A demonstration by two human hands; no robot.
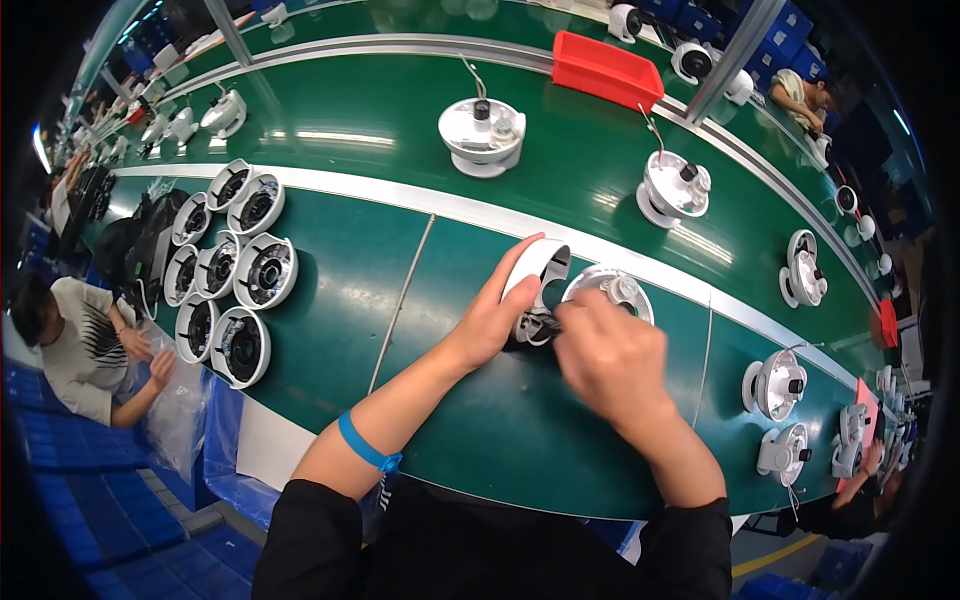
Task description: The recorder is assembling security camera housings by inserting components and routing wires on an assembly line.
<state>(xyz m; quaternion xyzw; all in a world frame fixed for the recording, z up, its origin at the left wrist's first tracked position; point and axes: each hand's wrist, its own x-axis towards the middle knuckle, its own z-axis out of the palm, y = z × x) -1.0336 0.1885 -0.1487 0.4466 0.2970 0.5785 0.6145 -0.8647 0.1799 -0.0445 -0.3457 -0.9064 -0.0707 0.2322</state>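
My left hand is closed round a white round camera housing, tilted on its side with its open face turned toward my right hand. Dark parts show in its lower end. My right hand, slightly blurred, has its fingers drawn together at the gap between this housing and a white camera body. That body stands on the bench just beyond the right hand, its inner fittings facing up. Whatever my right fingertips pinch is hidden.
Several white housings with black interiors cluster on the green bench at left. Camera bodies with loose wires stand on the green belt beyond. More bodies sit to my right. A red bin lies past the belt. Co-workers sit at both sides.
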